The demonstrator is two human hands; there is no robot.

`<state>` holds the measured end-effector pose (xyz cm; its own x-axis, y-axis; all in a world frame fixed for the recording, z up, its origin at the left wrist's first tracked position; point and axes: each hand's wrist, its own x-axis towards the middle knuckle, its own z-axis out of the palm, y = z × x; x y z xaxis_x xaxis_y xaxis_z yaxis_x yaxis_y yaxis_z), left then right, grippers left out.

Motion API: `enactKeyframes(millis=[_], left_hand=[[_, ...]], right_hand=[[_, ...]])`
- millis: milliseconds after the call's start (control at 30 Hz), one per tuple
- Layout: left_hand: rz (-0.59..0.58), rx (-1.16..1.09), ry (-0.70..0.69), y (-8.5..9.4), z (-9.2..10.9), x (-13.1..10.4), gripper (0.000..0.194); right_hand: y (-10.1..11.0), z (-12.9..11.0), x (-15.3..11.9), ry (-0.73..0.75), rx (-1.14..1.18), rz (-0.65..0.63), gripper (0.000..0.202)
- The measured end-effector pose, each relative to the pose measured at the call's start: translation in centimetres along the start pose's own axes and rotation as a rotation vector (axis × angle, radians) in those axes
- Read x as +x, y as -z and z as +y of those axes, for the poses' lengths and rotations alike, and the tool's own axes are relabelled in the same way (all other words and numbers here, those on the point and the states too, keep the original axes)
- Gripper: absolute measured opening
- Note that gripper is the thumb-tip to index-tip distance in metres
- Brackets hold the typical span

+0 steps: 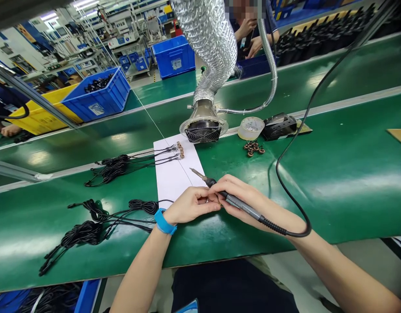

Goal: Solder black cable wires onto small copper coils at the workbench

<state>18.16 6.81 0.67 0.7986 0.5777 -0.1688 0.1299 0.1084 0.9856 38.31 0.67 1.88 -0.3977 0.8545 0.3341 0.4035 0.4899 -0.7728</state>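
My right hand [241,198] holds a soldering iron [241,204], its metal tip pointing up and left over the white paper [171,178]. My left hand [190,204], with a blue wristband [164,221], meets the right fingertips near the paper's lower right corner. The left fingers are pinched together; what is between them is too small to tell. On the paper, black cable ends lie beside small copper-coloured parts [181,150]. Their coiled black cables [114,168] stretch to the left. More black cable bundles [86,232] lie nearer, left of my left hand.
A fume extractor fan [203,131] hangs beyond the paper. Copper rings [253,148], a clear tape roll [251,128] and a black metal holder [279,126] are at its right. The iron's cord [280,174] loops on the right. Blue bins [98,98] and people's hands are beyond.
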Motion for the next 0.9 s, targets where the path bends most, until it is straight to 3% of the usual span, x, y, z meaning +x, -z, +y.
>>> enactKeyframes(millis=[100,267,500,700,900], left_hand=[[0.045,-0.011,0.003,0.2,0.0,0.1,0.031],[0.099,0.010,0.012,-0.1,0.0,0.2,0.034],[0.073,-0.016,-0.010,-0.3,-0.2,0.3,0.029],[0.115,0.098,-0.059,0.4,0.0,0.2,0.026],[0.101,-0.052,0.038,0.1,-0.2,0.4,0.033]], right_hand=[[-0.2,0.2,0.1,-0.009,-0.015,0.144,0.031],[-1.0,0.4,0.3,0.042,-0.066,0.350,0.036],[-1.9,0.2,1.0,0.094,-0.065,0.393,0.030],[-1.5,0.5,0.1,-0.025,0.087,0.397,0.029],[-1.6,1.0,-1.1,-0.017,0.015,0.376,0.033]])
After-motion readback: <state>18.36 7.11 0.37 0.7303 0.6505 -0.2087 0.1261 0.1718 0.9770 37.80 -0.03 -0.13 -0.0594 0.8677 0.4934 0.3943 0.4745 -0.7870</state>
